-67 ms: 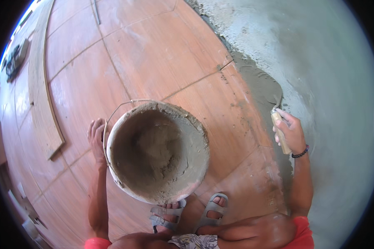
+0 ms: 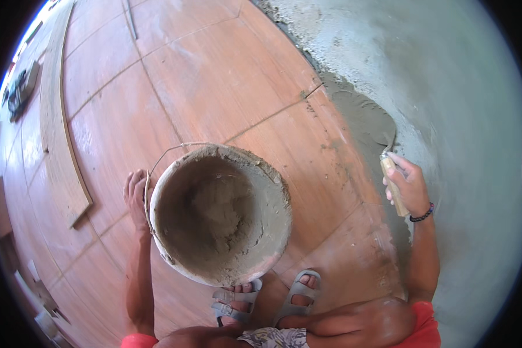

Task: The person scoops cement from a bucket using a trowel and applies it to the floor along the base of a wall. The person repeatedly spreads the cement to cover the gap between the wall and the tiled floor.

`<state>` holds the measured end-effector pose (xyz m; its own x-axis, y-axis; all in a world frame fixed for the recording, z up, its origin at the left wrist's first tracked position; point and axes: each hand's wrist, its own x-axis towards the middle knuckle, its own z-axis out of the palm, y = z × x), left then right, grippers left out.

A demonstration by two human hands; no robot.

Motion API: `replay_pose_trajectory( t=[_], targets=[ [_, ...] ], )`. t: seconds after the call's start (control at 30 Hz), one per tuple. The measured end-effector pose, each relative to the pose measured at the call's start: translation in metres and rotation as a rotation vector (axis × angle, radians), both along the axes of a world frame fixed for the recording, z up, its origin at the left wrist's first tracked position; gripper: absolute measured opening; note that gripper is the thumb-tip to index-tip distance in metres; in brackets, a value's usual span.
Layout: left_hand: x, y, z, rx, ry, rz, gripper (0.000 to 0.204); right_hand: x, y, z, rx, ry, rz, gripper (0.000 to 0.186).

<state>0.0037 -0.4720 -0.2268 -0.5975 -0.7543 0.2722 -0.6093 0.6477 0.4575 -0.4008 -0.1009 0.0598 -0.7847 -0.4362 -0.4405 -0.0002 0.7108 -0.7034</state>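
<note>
My right hand (image 2: 409, 185) is closed around the wooden handle (image 2: 394, 188) of a trowel. Its thin bent shank leads to a blade pressed on a patch of wet grey mortar (image 2: 354, 110); mortar hides most of the blade. This patch runs along the edge of the reddish tiles. On the left, my left hand (image 2: 136, 200) is beside a round bucket (image 2: 162, 243), next to its wire handle (image 2: 163, 155). Its fingers are bent and slightly apart, with the fingertips and thumb partly hidden. Mortar coats the inside of the bucket and lies at its bottom.
My sandalled feet (image 2: 296, 293) stand just below the bucket on reddish floor tiles (image 2: 203, 75). To the right spreads a grey cement surface (image 2: 470, 174). A long wooden plank (image 2: 55, 116) lies at the left, with a dark object (image 2: 22, 95) beyond it.
The whole view has shifted very slightly. Both hands, the trowel and the bucket keep nearly the same places relative to the floor.
</note>
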Motion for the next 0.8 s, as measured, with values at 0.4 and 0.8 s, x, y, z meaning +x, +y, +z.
replay_pose_trajectory(
  t=[0.4, 0.8],
  targets=[
    [0.009, -0.011, 0.01, 0.334, 0.168, -0.082, 0.03, 0.046, 0.057, -0.027, 0.053, 0.391, 0.318, 0.049],
    [0.027, 0.078, 0.142, 1.432, 0.733, -0.168, 0.072, 0.083, 0.092, -0.117, -0.01, 0.366, 0.425, 0.045]
  ],
)
